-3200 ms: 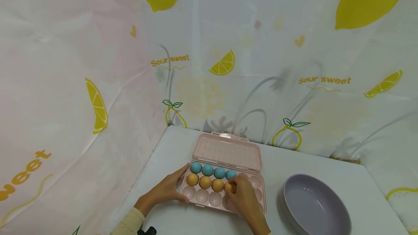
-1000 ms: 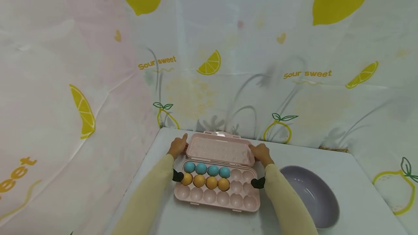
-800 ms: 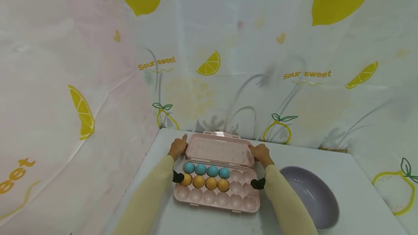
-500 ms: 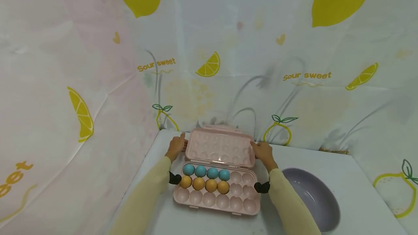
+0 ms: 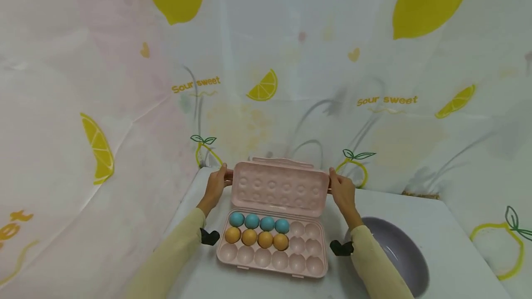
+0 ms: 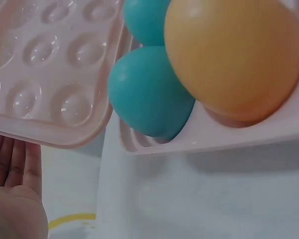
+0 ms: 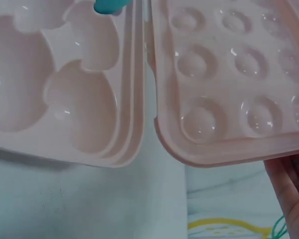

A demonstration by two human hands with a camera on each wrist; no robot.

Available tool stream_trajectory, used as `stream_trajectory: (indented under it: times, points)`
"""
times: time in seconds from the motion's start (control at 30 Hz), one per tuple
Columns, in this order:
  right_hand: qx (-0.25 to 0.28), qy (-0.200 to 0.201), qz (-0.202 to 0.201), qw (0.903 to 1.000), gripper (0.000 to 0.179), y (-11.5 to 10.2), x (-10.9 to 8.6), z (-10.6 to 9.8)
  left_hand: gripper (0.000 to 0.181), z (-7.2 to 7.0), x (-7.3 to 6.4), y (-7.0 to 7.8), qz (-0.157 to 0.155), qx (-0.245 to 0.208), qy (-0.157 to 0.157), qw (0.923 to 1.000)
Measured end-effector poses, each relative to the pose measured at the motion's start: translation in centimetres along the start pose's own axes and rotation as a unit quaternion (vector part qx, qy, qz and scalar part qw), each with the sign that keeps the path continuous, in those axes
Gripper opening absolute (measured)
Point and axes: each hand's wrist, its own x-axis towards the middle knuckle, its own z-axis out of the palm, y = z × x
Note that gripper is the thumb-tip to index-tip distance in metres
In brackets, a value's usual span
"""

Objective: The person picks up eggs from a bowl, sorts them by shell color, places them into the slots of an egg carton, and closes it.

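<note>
A pink plastic egg carton (image 5: 266, 272) lies on the white table, its hinged lid (image 5: 279, 189) tilted up at the back. Blue eggs (image 5: 251, 221) fill part of the far row, and orange-yellow eggs (image 5: 249, 237) part of the middle one. My left hand (image 5: 214, 189) is at the lid's left side, its extended fingers (image 6: 17, 162) passing under the edge. At the opposite side, my right hand (image 5: 343, 193) supports the lid with fingers (image 7: 284, 186) behind it. Both thumbs point upward beside the lid. The fingertips are hidden behind it.
A grey-purple bowl (image 5: 399, 253) stands on the table at the right, partly covered by the right sleeve (image 5: 376, 260). A lemon-printed sheet (image 5: 266, 123) hangs close behind the carton and along the left side.
Earlier, my right hand was at a yellow egg and my left at the carton's side. Both hands then moved to the lid, which has since risen from lying back to a steeper tilt.
</note>
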Motion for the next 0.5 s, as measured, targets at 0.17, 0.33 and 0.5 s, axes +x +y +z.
stream_trajectory:
  times: [0.17,0.33,0.5]
  points:
    - [-0.018,0.038,-0.034,0.9985,0.054,-0.7,-2.1,-0.6,0.052,-1.0,-1.9,0.9,0.046,0.013,-0.019,0.9987]
    - [-0.045,0.062,-0.083,0.9936,0.041,-1.5,-4.5,-1.2,0.044,-1.6,-5.0,3.8,0.123,0.071,-0.026,0.9895]
    - [-0.057,0.05,-0.133,0.9882,0.036,-2.3,-7.1,-1.5,0.029,-1.8,-7.3,5.5,0.266,0.132,-0.035,0.9542]
